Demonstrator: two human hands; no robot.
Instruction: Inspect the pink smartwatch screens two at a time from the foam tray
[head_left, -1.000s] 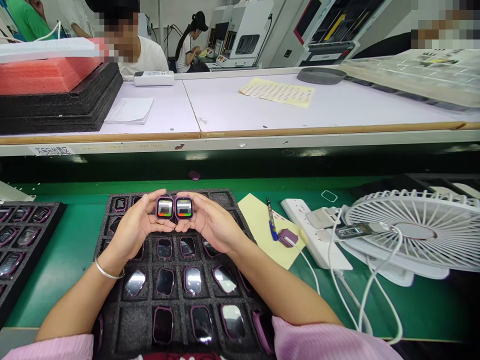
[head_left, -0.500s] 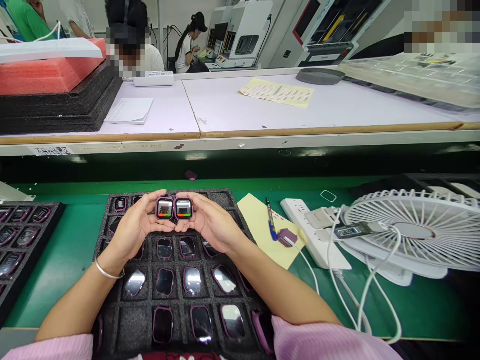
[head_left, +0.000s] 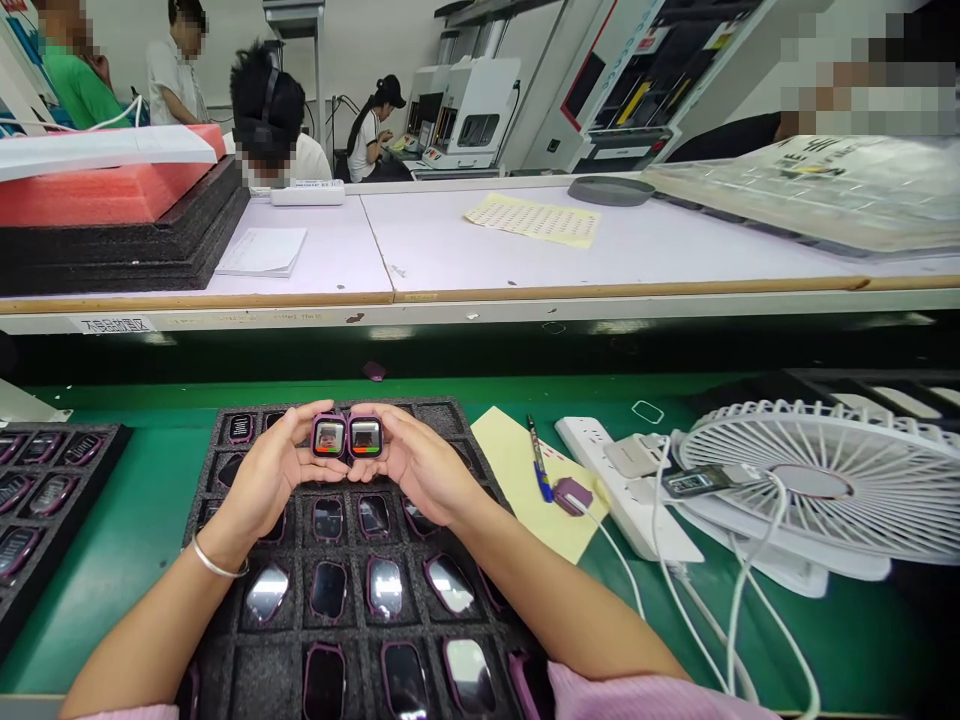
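Note:
My left hand (head_left: pixel 270 472) grips a purple smartwatch body (head_left: pixel 329 437) with a lit screen. Close beside it, my right hand (head_left: pixel 421 464) holds a second lit purple watch body (head_left: pixel 366 437), and the two watches touch side by side. Both hands hover over the far part of a black foam tray (head_left: pixel 352 610) whose pockets hold several dark-screened purple watch bodies. A thin bracelet circles my left wrist.
A second black foam tray (head_left: pixel 45 490) with watches lies at the left. To the right are a yellow paper (head_left: pixel 517 460) with a blue pen (head_left: pixel 538 458), a white power strip (head_left: pixel 622 480), cables and a white fan (head_left: pixel 825 480). Other people sit beyond a raised white shelf (head_left: pixel 480 290).
The view has tilted up a little, so everything sits lower in the frame. Both hands keep the two watches together in the same grip.

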